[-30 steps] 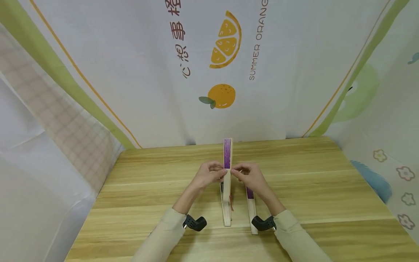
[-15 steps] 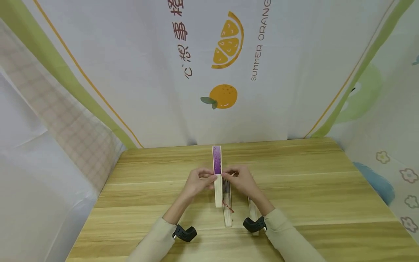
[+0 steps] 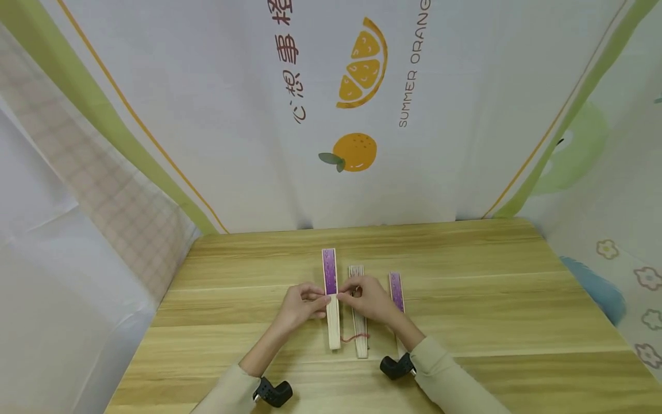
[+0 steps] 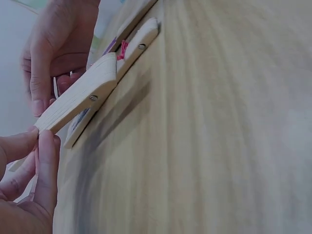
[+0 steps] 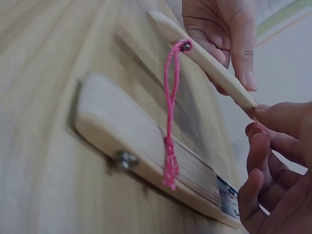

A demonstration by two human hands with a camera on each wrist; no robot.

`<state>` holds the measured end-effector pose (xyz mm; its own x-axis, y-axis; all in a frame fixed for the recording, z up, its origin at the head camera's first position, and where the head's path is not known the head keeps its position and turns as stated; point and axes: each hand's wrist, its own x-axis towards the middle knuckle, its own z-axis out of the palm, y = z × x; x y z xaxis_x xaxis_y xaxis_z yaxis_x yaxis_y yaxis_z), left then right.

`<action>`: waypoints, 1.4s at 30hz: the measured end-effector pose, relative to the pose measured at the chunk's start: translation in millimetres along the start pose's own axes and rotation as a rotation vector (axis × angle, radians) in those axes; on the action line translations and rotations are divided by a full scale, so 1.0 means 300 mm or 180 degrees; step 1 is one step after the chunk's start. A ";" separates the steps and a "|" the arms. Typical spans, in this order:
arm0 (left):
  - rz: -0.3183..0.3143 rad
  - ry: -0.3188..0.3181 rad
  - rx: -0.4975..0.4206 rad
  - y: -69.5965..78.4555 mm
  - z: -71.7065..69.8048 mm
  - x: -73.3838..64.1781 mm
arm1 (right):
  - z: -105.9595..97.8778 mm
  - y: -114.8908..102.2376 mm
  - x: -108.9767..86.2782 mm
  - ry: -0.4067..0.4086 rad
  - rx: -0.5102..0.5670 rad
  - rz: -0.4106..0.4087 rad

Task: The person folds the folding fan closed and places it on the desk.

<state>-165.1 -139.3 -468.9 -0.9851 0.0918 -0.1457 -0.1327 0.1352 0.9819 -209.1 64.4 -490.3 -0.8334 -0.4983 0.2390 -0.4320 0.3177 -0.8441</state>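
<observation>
Both hands pinch a folded hand fan (image 3: 330, 271) at its middle, where its purple upper part meets the pale wooden ribs. My left hand (image 3: 301, 305) grips the left edge and my right hand (image 3: 368, 299) the right edge, with thumb and fingertips. In the left wrist view, the fan's rivet end (image 4: 97, 85) is raised over the table, with a shadow beneath. A pink cord tassel (image 5: 169, 107) hangs from that rivet in the right wrist view. Beside it, a second folded fan (image 3: 360, 336) lies on the table, partly hidden by my right hand.
Farther right, a third folded fan (image 3: 396, 290) with a purple top lies partly behind my right forearm. The wooden table (image 3: 465, 276) ends at a white printed curtain (image 3: 248, 172) behind. Each wrist carries a black camera mount (image 3: 274, 393).
Both hands have carried the pinched fan left and toward the person, lower over the table. The second fan, earlier partly covered by it, now shows to its right.
</observation>
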 end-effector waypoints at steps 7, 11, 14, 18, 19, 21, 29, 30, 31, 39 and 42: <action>0.0050 -0.0034 0.0222 -0.032 -0.030 -0.036 | 0.036 -0.031 -0.011 -0.0192 -0.0202 0.0019; 0.0094 -0.0080 0.0318 -0.054 -0.049 -0.049 | 0.057 -0.047 -0.014 -0.0316 -0.0290 0.0013; 0.0114 -0.0100 0.0375 -0.063 -0.062 -0.059 | 0.074 -0.053 -0.016 -0.0362 -0.0297 0.0025; 0.0149 -0.0159 0.0456 -0.062 -0.081 -0.074 | 0.095 -0.064 -0.017 -0.0396 -0.0265 0.0081; 0.0162 -0.0179 0.0485 -0.061 -0.087 -0.077 | 0.100 -0.067 -0.018 -0.0402 -0.0260 0.0083; 0.0209 -0.0224 0.0560 -0.061 -0.098 -0.083 | 0.110 -0.073 -0.020 -0.0418 -0.0261 0.0111; 0.0284 -0.0339 0.0801 -0.072 -0.128 -0.085 | 0.134 -0.098 -0.022 -0.0434 -0.0358 0.0295; 0.0293 -0.0345 0.0821 -0.072 -0.129 -0.084 | 0.136 -0.099 -0.020 -0.0438 -0.0397 0.0313; 0.0292 -0.0345 0.0841 -0.073 -0.129 -0.083 | 0.136 -0.100 -0.019 -0.0438 -0.0425 0.0326; 0.0175 -0.0315 0.0932 -0.073 -0.122 -0.069 | 0.144 -0.108 -0.013 -0.0441 -0.0668 0.0391; 0.0142 -0.0290 0.0965 -0.071 -0.121 -0.070 | 0.150 -0.116 -0.012 -0.0445 -0.0730 0.0414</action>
<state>-145.7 -179.8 -482.2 -0.9735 0.1904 -0.1269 -0.0372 0.4156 0.9088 -175.6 18.7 -483.4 -0.8381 -0.5428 0.0542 -0.4047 0.5521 -0.7290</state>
